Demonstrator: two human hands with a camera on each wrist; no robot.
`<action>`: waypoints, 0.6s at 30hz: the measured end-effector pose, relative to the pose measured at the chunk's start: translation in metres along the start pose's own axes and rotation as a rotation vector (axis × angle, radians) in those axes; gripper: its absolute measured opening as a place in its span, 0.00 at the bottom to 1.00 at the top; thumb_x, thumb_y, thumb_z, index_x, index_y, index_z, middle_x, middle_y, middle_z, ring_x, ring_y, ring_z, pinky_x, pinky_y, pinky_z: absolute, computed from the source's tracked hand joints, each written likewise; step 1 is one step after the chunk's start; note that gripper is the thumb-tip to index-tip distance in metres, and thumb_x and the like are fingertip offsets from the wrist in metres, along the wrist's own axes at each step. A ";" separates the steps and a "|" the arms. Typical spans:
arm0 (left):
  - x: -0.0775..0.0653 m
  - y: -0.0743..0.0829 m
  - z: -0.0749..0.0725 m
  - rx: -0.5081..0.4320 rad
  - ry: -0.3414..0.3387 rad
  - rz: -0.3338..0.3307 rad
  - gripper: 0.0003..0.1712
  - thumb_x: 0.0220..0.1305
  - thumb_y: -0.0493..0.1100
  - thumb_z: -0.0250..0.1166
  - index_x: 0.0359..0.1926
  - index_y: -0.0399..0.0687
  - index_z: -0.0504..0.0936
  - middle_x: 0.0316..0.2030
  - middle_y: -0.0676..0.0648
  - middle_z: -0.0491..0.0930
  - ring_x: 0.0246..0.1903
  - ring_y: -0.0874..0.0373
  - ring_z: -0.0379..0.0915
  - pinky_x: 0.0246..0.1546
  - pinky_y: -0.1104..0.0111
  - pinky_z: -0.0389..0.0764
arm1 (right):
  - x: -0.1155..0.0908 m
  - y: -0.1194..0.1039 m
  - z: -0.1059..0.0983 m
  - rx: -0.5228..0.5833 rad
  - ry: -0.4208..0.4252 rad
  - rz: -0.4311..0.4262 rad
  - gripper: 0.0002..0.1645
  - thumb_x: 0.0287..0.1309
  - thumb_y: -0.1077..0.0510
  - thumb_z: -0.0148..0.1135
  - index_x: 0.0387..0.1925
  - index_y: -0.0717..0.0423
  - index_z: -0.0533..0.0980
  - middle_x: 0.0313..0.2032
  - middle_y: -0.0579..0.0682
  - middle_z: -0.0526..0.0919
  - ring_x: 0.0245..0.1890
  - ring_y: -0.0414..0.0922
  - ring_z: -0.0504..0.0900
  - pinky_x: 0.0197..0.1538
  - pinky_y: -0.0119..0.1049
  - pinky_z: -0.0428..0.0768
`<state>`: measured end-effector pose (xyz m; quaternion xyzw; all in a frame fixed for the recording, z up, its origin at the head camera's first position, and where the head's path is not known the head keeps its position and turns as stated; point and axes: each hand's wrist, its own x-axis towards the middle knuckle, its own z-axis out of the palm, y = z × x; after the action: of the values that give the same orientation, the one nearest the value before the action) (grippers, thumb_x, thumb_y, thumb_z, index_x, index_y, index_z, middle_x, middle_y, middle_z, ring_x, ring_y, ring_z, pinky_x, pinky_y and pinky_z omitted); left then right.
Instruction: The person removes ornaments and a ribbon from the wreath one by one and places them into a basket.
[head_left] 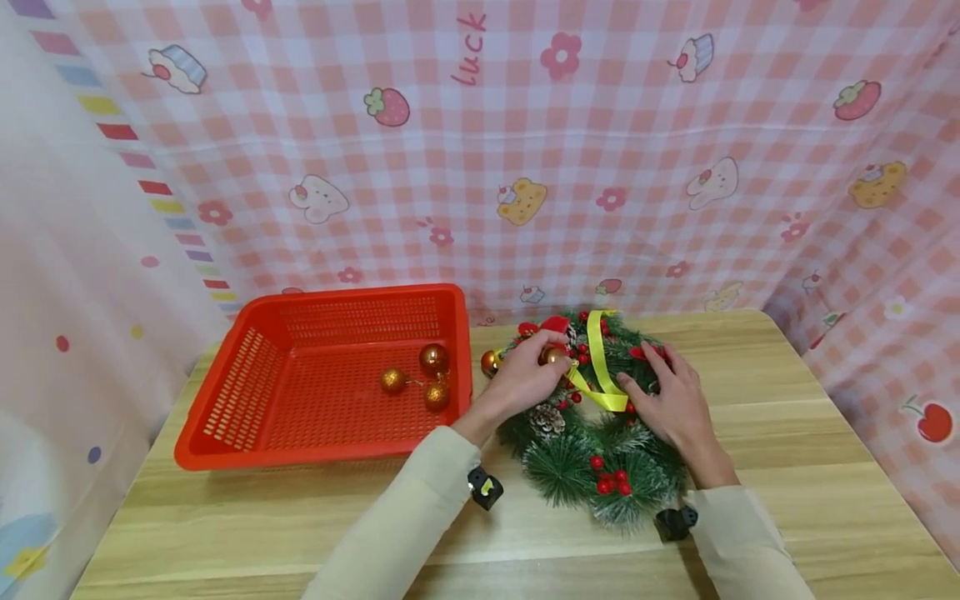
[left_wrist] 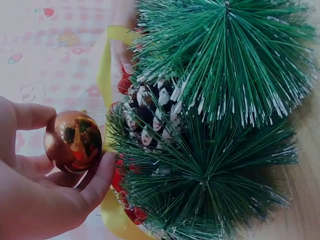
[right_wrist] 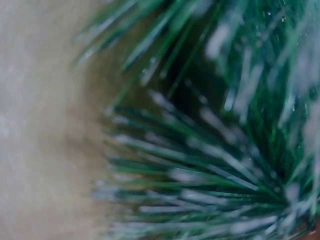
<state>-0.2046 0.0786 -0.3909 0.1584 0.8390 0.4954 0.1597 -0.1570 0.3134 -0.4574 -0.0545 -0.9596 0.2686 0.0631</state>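
My left hand (head_left: 525, 373) pinches a shiny copper-gold Christmas bauble (left_wrist: 73, 141) between thumb and fingers, over the upper left of a green Christmas wreath (head_left: 558, 471). In the left wrist view, a thin thread runs from the bauble's top toward the wreath. My right hand (head_left: 678, 404) grips the wreath's right side, its thumb beside a looped yellow ribbon (head_left: 597, 350). The wreath lies on the table with frosted needles, red berries (head_left: 615, 483) and a pine cone (left_wrist: 152, 112). Another bauble (head_left: 491, 362) sits at its left edge. The right wrist view shows only blurred needles (right_wrist: 200, 175).
A red plastic basket (head_left: 225, 454) stands left of the wreath, holding three gold baubles (head_left: 434, 358) in its right part. The wooden table (head_left: 795, 467) backs onto a pink checked cloth (head_left: 480, 233), with more cloth hanging at both sides.
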 end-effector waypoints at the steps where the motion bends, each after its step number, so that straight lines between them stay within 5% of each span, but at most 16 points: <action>1: 0.001 0.000 0.000 0.009 0.008 0.008 0.22 0.71 0.48 0.59 0.64 0.55 0.74 0.50 0.54 0.78 0.44 0.59 0.74 0.51 0.59 0.75 | 0.000 0.000 0.000 -0.001 0.002 -0.002 0.48 0.67 0.32 0.49 0.76 0.56 0.54 0.74 0.71 0.49 0.71 0.73 0.49 0.64 0.73 0.56; 9: 0.003 -0.001 0.003 0.046 0.040 0.082 0.22 0.68 0.42 0.62 0.62 0.50 0.74 0.51 0.48 0.78 0.41 0.57 0.76 0.38 0.68 0.80 | 0.000 0.001 0.001 0.007 0.014 -0.003 0.48 0.67 0.32 0.50 0.76 0.56 0.55 0.74 0.70 0.50 0.71 0.72 0.49 0.64 0.72 0.57; 18: 0.006 -0.003 0.002 0.168 0.095 0.139 0.22 0.65 0.37 0.64 0.60 0.48 0.76 0.50 0.46 0.77 0.43 0.55 0.74 0.36 0.70 0.80 | -0.001 -0.001 0.000 0.007 0.001 0.007 0.48 0.67 0.31 0.49 0.76 0.55 0.54 0.74 0.69 0.49 0.71 0.72 0.49 0.63 0.73 0.57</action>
<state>-0.2094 0.0812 -0.3951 0.2053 0.8713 0.4400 0.0714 -0.1561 0.3128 -0.4571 -0.0578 -0.9585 0.2721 0.0627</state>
